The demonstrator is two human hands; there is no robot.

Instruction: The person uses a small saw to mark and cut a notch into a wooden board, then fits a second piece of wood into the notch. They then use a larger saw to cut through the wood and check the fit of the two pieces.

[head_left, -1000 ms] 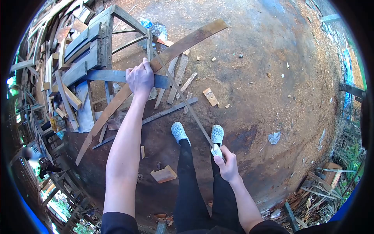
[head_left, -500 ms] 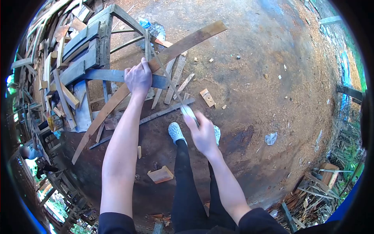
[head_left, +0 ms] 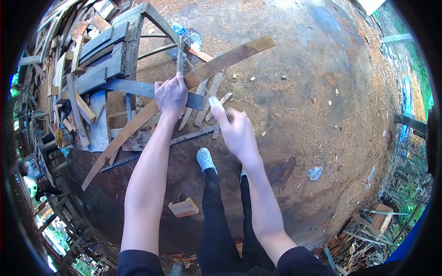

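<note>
Directions run by the clock, 12 being straight ahead of the worker. The dirt floor is brown, strewn with shavings and small offcuts. At 10 o'clock stands a weathered wooden trestle, with a heap of timber on its far left. A wood block lies on the floor at 7 o'clock, a crumpled piece of clear plastic near 4.

The long brown plank rests across a grey board that projects from the trestle. The left hand presses on it, fingers curled over; from that hand the plank runs out to 2 o'clock and back to between 7 and 8. The right hand, somewhat blurred, is wrapped around the pale handle of a handsaw. The thin blade extends from this hand towards 11 o'clock and crosses the plank just beside the left hand. Depth of any cut: cannot be determined.

Against the view of one second ago, the right hand has moved from beside the right foot up close to the plank, and much less blade shows between the two. The left hand keeps its grip.
</note>
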